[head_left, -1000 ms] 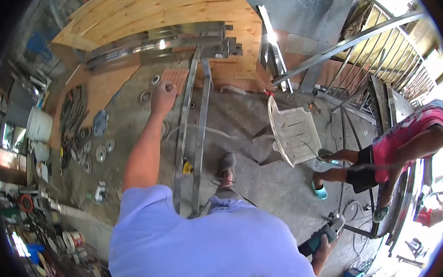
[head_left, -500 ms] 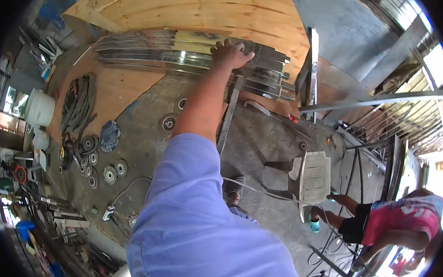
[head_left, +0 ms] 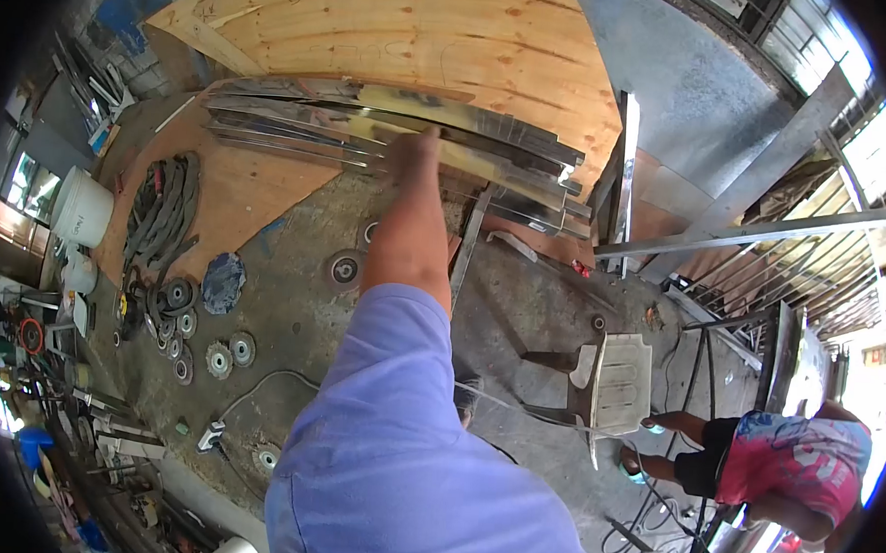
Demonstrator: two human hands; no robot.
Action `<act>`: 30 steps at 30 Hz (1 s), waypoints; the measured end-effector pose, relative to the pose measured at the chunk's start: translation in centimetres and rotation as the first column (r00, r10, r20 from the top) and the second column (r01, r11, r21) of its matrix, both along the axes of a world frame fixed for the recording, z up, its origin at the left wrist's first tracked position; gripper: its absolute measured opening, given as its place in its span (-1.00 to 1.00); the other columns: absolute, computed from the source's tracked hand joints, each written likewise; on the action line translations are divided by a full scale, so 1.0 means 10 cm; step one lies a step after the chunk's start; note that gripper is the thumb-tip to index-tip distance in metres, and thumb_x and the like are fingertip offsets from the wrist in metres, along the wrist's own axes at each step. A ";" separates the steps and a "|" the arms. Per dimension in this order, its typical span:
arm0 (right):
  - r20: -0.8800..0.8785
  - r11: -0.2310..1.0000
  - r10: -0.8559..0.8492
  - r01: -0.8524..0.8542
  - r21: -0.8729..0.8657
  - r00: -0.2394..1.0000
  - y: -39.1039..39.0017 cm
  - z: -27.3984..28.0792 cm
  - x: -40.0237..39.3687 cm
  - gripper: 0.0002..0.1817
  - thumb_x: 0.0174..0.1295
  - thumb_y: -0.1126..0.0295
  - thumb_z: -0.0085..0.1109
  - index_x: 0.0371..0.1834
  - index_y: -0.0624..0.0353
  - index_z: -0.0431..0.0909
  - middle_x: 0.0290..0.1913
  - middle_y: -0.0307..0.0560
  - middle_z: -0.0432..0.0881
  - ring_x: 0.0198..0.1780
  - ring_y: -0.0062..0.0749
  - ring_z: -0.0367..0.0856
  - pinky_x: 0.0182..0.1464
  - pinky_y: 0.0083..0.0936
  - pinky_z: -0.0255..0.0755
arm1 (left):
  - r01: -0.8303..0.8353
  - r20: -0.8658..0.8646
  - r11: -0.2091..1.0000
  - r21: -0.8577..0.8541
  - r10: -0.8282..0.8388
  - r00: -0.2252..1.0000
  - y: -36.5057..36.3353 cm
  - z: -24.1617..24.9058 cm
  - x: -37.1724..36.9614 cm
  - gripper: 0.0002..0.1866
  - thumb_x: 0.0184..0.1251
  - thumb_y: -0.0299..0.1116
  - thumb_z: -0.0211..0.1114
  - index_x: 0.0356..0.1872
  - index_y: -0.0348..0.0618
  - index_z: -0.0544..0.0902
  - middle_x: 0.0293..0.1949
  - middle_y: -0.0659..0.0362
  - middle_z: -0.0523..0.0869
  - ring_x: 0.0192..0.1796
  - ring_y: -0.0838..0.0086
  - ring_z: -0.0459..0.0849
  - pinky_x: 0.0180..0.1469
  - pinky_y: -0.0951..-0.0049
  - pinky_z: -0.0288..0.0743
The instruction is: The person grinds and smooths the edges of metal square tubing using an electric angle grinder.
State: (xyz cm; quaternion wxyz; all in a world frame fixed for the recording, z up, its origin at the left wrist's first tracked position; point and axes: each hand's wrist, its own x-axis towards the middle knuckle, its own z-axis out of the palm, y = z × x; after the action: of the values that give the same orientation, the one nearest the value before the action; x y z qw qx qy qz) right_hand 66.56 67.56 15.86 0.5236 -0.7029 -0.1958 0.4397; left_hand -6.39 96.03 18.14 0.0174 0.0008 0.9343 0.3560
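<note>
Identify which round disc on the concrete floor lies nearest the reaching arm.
The grey ringed disc lying alone just left of the forearm of the left hand. The other discs sit clustered farther left, near the coiled belts.

A white plastic chair [head_left: 620, 381] stands on the concrete floor [head_left: 533, 281] (grinding discs [head_left: 220, 357] lie well apart)

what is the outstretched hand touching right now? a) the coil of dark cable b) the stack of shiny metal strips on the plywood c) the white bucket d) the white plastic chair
b: the left hand reaches out onto the stack of shiny metal strips lying along the plywood sheet, well away from the white plastic chair and the white bucket.
</note>
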 end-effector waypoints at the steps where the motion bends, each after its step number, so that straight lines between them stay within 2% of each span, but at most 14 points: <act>1: 0.001 1.000 0.000 0.000 0.000 1.000 0.02 -0.02 -0.04 -0.48 0.31 0.02 0.37 0.11 0.15 0.48 -0.26 -0.10 0.62 -0.30 -0.31 0.67 -0.24 -0.31 0.63 | -0.067 0.063 0.993 0.101 0.061 0.996 -0.08 -0.04 -0.09 -0.12 0.21 0.05 0.40 0.48 -0.15 0.28 0.43 -0.23 0.39 0.43 -0.06 0.42 0.32 -0.23 0.37; 5: -0.027 1.000 0.008 -0.008 0.008 1.000 0.10 -0.09 -0.09 -0.49 0.32 0.01 0.37 0.11 0.15 0.49 -0.26 -0.11 0.62 -0.30 -0.31 0.67 -0.24 -0.32 0.63 | -0.355 0.338 0.810 0.467 0.208 0.918 -0.22 -0.12 -0.53 -0.17 0.14 -0.12 0.56 0.34 -0.31 0.38 0.25 -0.24 0.60 0.21 0.06 0.68 0.18 -0.18 0.56; 7: -0.028 1.000 0.026 -0.025 0.016 0.999 0.13 -0.11 -0.10 -0.49 0.32 0.01 0.36 0.10 0.15 0.49 -0.26 -0.11 0.62 -0.29 -0.31 0.67 -0.23 -0.32 0.63 | -0.308 0.298 0.736 0.603 0.151 0.943 -0.27 -0.60 -0.81 -0.22 0.14 -0.24 0.57 0.31 -0.36 0.37 0.15 -0.17 0.67 0.08 0.13 0.73 0.08 0.01 0.64; 9: -0.036 0.999 0.034 -0.033 0.027 0.999 0.11 -0.12 -0.08 -0.49 0.32 0.01 0.36 0.10 0.15 0.49 -0.26 -0.11 0.62 -0.29 -0.31 0.67 -0.23 -0.32 0.62 | -0.301 0.296 0.615 0.729 0.113 0.949 -0.45 -0.46 -0.68 -0.36 0.17 -0.30 0.55 0.18 -0.38 0.44 0.04 -0.10 0.73 -0.05 0.21 0.77 -0.03 0.15 0.68; 10: -0.040 0.999 0.045 -0.044 0.032 0.998 0.09 -0.12 -0.05 -0.49 0.32 0.01 0.36 0.10 0.15 0.49 -0.26 -0.11 0.62 -0.29 -0.31 0.67 -0.23 -0.32 0.62 | -0.330 0.324 0.530 0.781 0.108 0.940 -0.76 -0.02 -0.25 -0.48 0.19 -0.30 0.52 0.07 -0.38 0.52 -0.02 -0.06 0.74 -0.12 0.25 0.78 -0.09 0.21 0.68; 13: -0.061 0.995 0.078 -0.073 0.070 0.995 0.04 -0.16 -0.02 -0.49 0.32 0.00 0.36 0.10 0.15 0.50 -0.26 -0.11 0.62 -0.29 -0.32 0.67 -0.23 -0.33 0.62 | -0.143 0.123 0.246 0.959 0.096 0.988 -1.38 0.05 0.12 -0.57 0.22 -0.42 0.45 0.06 -0.33 0.52 -0.25 0.07 0.72 -0.53 0.43 0.63 -0.42 0.37 0.58; 16: -0.094 0.987 0.127 -0.116 0.115 0.987 -0.09 -0.20 0.09 -0.49 0.33 -0.01 0.35 0.09 0.15 0.50 -0.26 -0.11 0.62 -0.29 -0.32 0.67 -0.23 -0.33 0.62 | 0.019 -0.010 0.262 0.965 -0.036 0.999 -2.20 -0.19 0.47 -0.36 0.19 -0.48 0.35 0.29 -0.37 0.33 0.01 0.03 0.64 0.03 0.32 0.65 0.13 0.33 0.56; 19: -0.110 0.971 0.189 -0.169 0.169 0.976 -0.29 -0.25 0.28 -0.50 0.33 -0.01 0.35 0.09 0.15 0.50 -0.26 -0.11 0.62 -0.29 -0.32 0.67 -0.22 -0.33 0.62 | 0.197 -0.194 0.301 0.933 -0.039 0.980 -3.09 -0.09 1.27 -0.31 0.15 -0.43 0.40 0.31 -0.41 0.34 0.20 -0.04 0.55 0.19 0.27 0.58 0.26 0.29 0.49; 23: -0.110 0.939 0.292 -0.263 0.220 0.950 -0.66 -0.32 0.71 -0.50 0.33 -0.02 0.34 0.08 0.15 0.51 -0.26 -0.11 0.62 -0.28 -0.33 0.67 -0.22 -0.34 0.62 | 0.370 -0.373 0.381 0.847 -0.071 0.925 -4.43 0.13 2.19 -0.23 0.13 -0.40 0.44 0.37 -0.43 0.32 0.27 -0.08 0.51 0.23 0.24 0.55 0.32 0.28 0.44; 25: -0.112 0.924 0.331 -0.298 0.240 0.937 -0.86 -0.37 0.97 -0.50 0.33 -0.02 0.34 0.08 0.15 0.51 -0.26 -0.11 0.62 -0.28 -0.33 0.67 -0.22 -0.34 0.62 | 0.423 -0.419 0.396 0.815 -0.101 0.902 -5.08 0.70 2.60 -0.22 0.14 -0.38 0.44 0.39 -0.42 0.32 0.25 -0.06 0.53 0.22 0.24 0.56 0.32 0.27 0.43; 27: -0.104 0.909 0.366 -0.332 0.251 0.925 -1.07 -0.38 1.25 -0.50 0.34 -0.02 0.34 0.08 0.15 0.51 -0.26 -0.12 0.62 -0.28 -0.33 0.67 -0.21 -0.34 0.62 | 0.317 -0.346 0.571 0.758 -0.060 0.936 -5.72 1.27 2.65 -0.23 0.15 -0.35 0.44 0.39 -0.39 0.35 0.21 -0.02 0.57 0.20 0.26 0.57 0.28 0.28 0.45; 28: -0.098 0.904 0.379 -0.345 0.251 0.920 -1.17 -0.35 1.38 -0.50 0.34 -0.03 0.33 0.08 0.15 0.51 -0.26 -0.12 0.62 -0.28 -0.33 0.66 -0.21 -0.34 0.62 | 0.390 -0.418 0.437 0.811 -0.035 0.908 -6.00 1.66 2.79 -0.29 0.12 -0.31 0.46 0.30 -0.37 0.44 0.14 0.01 0.61 0.16 0.29 0.59 0.22 0.30 0.47; 29: -0.093 0.901 0.389 -0.357 0.246 0.916 -1.28 -0.33 1.49 -0.50 0.34 -0.03 0.33 0.07 0.15 0.52 -0.26 -0.12 0.62 -0.28 -0.33 0.66 -0.21 -0.34 0.62 | 0.442 -0.476 0.386 0.810 -0.009 0.879 -6.28 1.83 2.64 -0.31 0.11 -0.23 0.48 0.25 -0.36 0.49 0.04 0.01 0.66 0.06 0.30 0.61 0.15 0.31 0.49; 30: -0.095 0.899 0.394 -0.362 0.248 0.914 -1.37 -0.30 1.60 -0.50 0.34 -0.03 0.33 0.07 0.15 0.52 -0.26 -0.12 0.62 -0.28 -0.33 0.66 -0.21 -0.34 0.62 | 0.462 -0.487 0.417 0.783 -0.052 0.872 -6.61 2.02 2.37 -0.32 0.16 -0.11 0.48 0.21 -0.37 0.53 -0.07 0.02 0.70 -0.06 0.29 0.64 0.09 0.30 0.52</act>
State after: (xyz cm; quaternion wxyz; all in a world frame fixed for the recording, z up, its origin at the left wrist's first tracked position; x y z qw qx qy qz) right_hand 82.51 53.87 12.89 0.5168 -0.5543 -0.3395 0.5571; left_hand 17.31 29.89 38.30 -0.1156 0.2269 0.5837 0.7710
